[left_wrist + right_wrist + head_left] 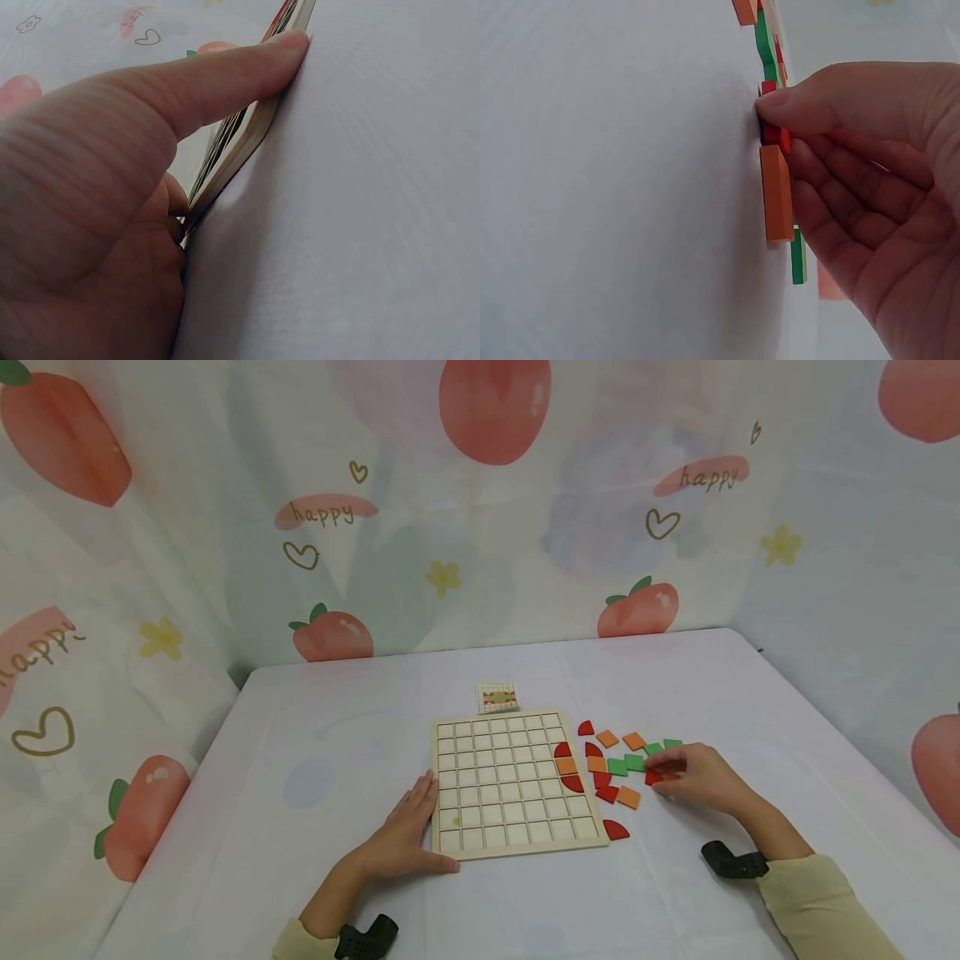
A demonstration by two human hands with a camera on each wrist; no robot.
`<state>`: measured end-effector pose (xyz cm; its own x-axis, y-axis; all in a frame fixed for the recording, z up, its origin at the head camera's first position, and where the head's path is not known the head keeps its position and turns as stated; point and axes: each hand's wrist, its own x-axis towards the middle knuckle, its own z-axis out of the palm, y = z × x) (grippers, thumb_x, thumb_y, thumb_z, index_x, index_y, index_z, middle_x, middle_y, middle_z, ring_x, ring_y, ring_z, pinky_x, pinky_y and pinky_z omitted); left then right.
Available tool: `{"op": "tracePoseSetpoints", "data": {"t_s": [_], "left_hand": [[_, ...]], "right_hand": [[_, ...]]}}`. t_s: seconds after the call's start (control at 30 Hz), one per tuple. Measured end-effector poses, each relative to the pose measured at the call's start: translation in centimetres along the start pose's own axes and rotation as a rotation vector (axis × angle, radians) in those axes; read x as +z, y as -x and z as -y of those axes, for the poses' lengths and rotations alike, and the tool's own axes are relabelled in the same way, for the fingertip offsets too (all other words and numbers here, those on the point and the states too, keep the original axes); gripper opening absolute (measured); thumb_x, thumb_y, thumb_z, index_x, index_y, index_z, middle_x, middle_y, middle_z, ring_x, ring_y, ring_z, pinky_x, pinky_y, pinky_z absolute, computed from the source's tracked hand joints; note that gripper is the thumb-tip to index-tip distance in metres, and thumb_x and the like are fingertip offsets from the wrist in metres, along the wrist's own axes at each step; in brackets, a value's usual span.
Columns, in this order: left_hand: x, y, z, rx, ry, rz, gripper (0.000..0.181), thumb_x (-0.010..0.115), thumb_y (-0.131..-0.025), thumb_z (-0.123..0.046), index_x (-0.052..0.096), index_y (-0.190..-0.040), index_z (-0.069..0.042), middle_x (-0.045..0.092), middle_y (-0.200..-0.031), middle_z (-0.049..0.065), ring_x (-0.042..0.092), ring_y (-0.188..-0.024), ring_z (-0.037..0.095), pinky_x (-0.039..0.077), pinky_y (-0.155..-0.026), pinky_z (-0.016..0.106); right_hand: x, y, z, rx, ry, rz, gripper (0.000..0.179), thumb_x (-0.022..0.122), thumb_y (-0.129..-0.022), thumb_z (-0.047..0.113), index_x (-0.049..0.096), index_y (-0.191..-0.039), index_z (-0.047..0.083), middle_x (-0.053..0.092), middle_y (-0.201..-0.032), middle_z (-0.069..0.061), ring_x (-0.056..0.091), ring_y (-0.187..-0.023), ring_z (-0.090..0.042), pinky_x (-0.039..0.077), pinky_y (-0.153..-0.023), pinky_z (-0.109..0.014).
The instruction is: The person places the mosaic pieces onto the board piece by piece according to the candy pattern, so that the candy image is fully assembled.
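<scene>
A wooden grid board point(491, 793) lies on the table. In its right-hand columns sit an orange square tile point(566, 766) and red curved tiles point(572, 783) above and below it. My left hand point(405, 827) rests at the board's lower left corner, fingers along the left side and thumb on the front edge. To the right of the board, my right hand point(697, 777) pinches a red tile point(769, 135) between thumb and fingers, low at the tabletop. Right beside that tile, an orange tile point(777, 193) lies close to the fingers.
Loose green tiles point(634, 762), orange tiles point(628, 797) and red tiles point(617, 830) are scattered along the board's right side. Behind the board stands a small pattern card point(498, 697). The white table point(337, 727) meets a printed cloth backdrop point(510, 543).
</scene>
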<state>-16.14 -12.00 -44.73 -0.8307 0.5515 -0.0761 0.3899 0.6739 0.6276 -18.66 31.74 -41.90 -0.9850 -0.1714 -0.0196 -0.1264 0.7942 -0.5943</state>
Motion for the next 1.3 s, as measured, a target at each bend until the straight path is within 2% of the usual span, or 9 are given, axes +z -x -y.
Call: {"op": "tracePoseSetpoints", "data": {"t_s": [0.17, 0.3, 0.57, 0.77, 0.97, 1.13, 1.3], "left_hand": [[0.0, 0.0, 0.2, -0.004, 0.005, 0.002, 0.118, 0.071, -0.068, -0.059, 0.004, -0.146, 0.000, -0.005, -0.153, 0.011, -0.005, -0.138, 0.022, 0.004, -0.109, 0.043], [0.1, -0.1, 0.2, 0.001, 0.007, 0.004, 0.118, 0.070, -0.068, -0.060, 0.004, -0.146, -0.001, -0.005, -0.153, 0.011, -0.005, -0.138, 0.021, 0.004, -0.109, 0.043], [0.1, -0.2, 0.1, -0.005, -0.010, 0.008, 0.118, 0.070, -0.068, -0.060, 0.005, -0.146, 0.000, -0.004, -0.153, 0.011, -0.005, -0.138, 0.022, 0.004, -0.109, 0.042], [0.1, -0.2, 0.2, -0.009, -0.005, 0.004, 0.119, 0.071, -0.067, -0.060, 0.006, -0.146, 0.001, -0.004, -0.153, 0.011, -0.004, -0.138, 0.023, 0.004, -0.109, 0.043], [0.2, -0.2, 0.2, -0.008, -0.003, 0.002, 0.119, 0.071, -0.067, -0.060, 0.006, -0.146, 0.001, -0.003, -0.153, 0.011, -0.004, -0.138, 0.022, 0.005, -0.109, 0.043], [0.2, -0.2, 0.2, -0.003, 0.001, 0.000, 0.119, 0.071, -0.067, -0.060, 0.006, -0.146, 0.001, -0.003, -0.153, 0.012, -0.004, -0.138, 0.023, 0.005, -0.109, 0.043], [0.2, -0.2, 0.2, -0.001, 0.005, -0.005, 0.118, 0.071, -0.068, -0.059, 0.006, -0.146, 0.001, -0.003, -0.153, 0.012, -0.004, -0.138, 0.023, 0.004, -0.109, 0.043]], "right_hand": [[0.0, -0.3, 1.0, -0.039, -0.028, -0.003, 0.029, 0.073, -0.075, 0.007, 0.068, -0.103, 0.000, 0.062, -0.103, -0.014, 0.055, -0.096, -0.033, 0.051, -0.077, -0.042], [0.3, -0.9, 1.9, -0.087, -0.053, 0.008, 0.029, 0.072, -0.076, 0.006, 0.067, -0.104, -0.001, 0.064, -0.101, -0.012, 0.057, -0.094, -0.031, 0.050, -0.080, -0.044], [1.0, -1.9, 2.8, -0.123, -0.063, 0.004, 0.029, 0.074, -0.075, 0.006, 0.068, -0.102, -0.001, 0.064, -0.098, -0.009, 0.057, -0.092, -0.028, 0.050, -0.080, -0.043], [1.1, -2.6, 3.8, -0.157, -0.085, 0.004, 0.031, 0.073, -0.077, 0.007, 0.066, -0.105, -0.003, 0.064, -0.102, -0.013, 0.058, -0.095, -0.031, 0.050, -0.079, -0.043], [1.3, -3.0, 5.2, -0.145, -0.158, 0.022, 0.031, 0.072, -0.078, 0.008, 0.066, -0.107, -0.001, 0.064, -0.104, -0.011, 0.057, -0.098, -0.032, 0.050, -0.080, -0.043], [1.7, -3.5, 6.1, -0.123, -0.159, 0.041, 0.033, 0.072, -0.078, 0.011, 0.065, -0.109, 0.000, 0.063, -0.105, -0.010, 0.056, -0.099, -0.031, 0.050, -0.080, -0.041], [2.2, -4.4, 6.9, -0.179, -0.141, 0.031, 0.032, 0.072, -0.078, 0.008, 0.065, -0.108, -0.001, 0.063, -0.104, -0.010, 0.057, -0.097, -0.029, 0.047, -0.084, -0.047]]}}
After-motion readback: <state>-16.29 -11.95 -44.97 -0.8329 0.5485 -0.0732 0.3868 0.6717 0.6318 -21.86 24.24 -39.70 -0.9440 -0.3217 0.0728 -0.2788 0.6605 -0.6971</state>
